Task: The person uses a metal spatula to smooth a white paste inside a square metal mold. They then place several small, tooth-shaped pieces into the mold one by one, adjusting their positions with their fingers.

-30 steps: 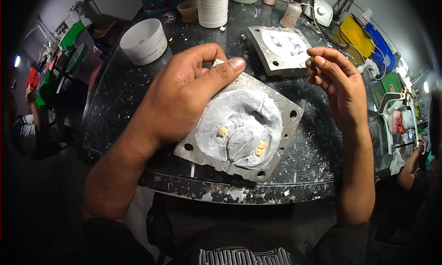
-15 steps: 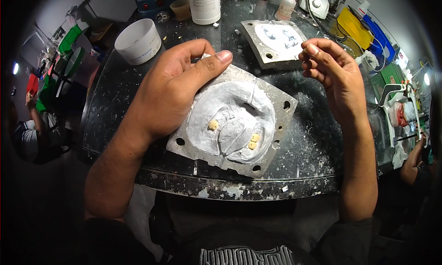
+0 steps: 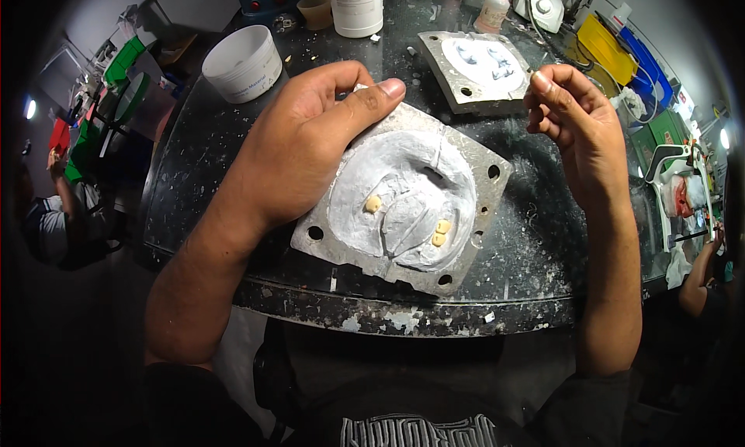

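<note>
My left hand point(image 3: 310, 136) grips the far left corner of a square metal flask half point(image 3: 403, 206) lying on the dark worktop. White plaster fills the flask half, and three small yellowish teeth point(image 3: 438, 231) sit in the plaster. Raised above the flask's right side, my right hand point(image 3: 570, 117) has its fingertips pinched together; whether something tiny sits between them cannot be made out. A second metal flask half point(image 3: 475, 67) with white plaster lies farther back, just left of my right hand.
A white tub point(image 3: 242, 63) stands at the back left, a tall white bottle point(image 3: 357, 6) behind it and a small bottle point(image 3: 493, 11) further right. Yellow and blue bins point(image 3: 613, 55) line the right side. Other people sit at the far left point(image 3: 54, 206) and right point(image 3: 702, 268).
The view has shifted slightly. My right hand has lifted a little with its fingertips still pinched. The left hand keeps its hold on the flask half.
</note>
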The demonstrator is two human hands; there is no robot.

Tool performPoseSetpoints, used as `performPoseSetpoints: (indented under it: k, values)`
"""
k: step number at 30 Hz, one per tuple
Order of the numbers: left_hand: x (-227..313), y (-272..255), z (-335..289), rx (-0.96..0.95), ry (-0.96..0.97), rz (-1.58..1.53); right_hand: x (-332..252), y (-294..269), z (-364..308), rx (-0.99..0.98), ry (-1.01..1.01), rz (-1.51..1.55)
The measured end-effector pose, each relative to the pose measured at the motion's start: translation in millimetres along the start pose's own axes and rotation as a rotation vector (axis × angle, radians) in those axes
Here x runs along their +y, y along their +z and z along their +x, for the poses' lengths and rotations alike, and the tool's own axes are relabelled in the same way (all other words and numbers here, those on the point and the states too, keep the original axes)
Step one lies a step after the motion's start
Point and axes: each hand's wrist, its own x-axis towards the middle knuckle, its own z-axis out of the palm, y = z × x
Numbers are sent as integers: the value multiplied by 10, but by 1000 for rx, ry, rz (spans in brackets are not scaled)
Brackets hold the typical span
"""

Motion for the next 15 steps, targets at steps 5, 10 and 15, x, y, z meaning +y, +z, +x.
performPoseSetpoints:
  k: [5, 10, 15]
  values:
    - [17, 7, -7, 10, -14, 28, -1, -16, -3, 15, -15, 6]
    - [28, -24, -6, 12, -41, 37, -42, -174, 49, 116, -161, 153]
    - [-4, -7, 11, 50, -54, 45, -93, -418, 116, 217, -232, 205]
